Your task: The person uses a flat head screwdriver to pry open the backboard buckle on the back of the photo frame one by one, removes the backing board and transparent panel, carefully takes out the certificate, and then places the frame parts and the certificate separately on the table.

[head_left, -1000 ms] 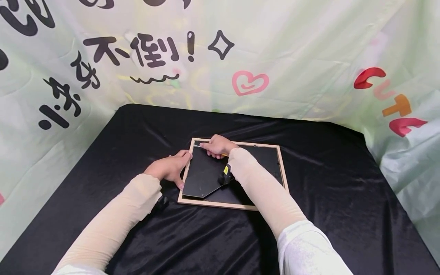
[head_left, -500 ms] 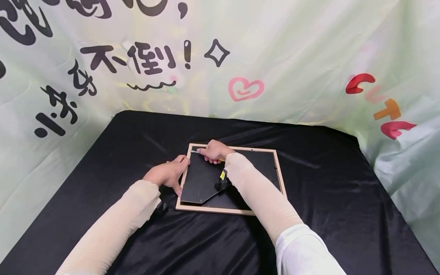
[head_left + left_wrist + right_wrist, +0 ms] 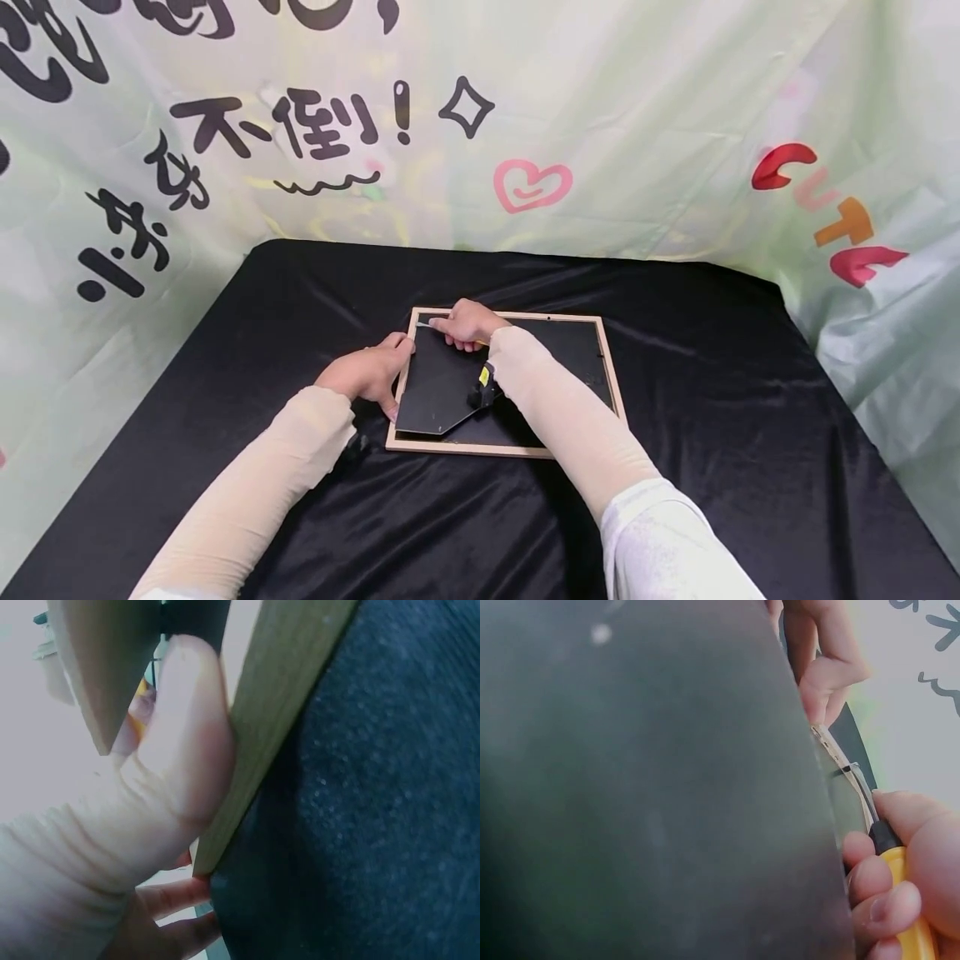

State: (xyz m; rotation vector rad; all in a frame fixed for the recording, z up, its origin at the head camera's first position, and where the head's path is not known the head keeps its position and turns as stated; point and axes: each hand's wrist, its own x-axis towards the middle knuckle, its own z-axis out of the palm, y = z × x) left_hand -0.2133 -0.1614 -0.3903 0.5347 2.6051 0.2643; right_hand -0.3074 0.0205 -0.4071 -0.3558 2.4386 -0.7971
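Note:
A light wooden picture frame lies face down on the table. Over the left part of its black backing sits a black stand flap with a slanted cut corner, its near edge raised off the back. My left hand grips the frame's left side, thumb on the wooden rim below the flap and fingertips near the far corner. In my right hand is a screwdriver with a yellow handle and black collar. Its metal tip meets a small dark tab at the frame's inner edge.
Black velvety cloth covers the table, with folds at the front. A pale fabric backdrop with printed lettering rises behind and at both sides. A black wrist camera on my right wrist hangs close over the flap.
The head view has shifted slightly. Both hands keep their places on the frame and the screwdriver, and the screwdriver tip stays by the far left corner.

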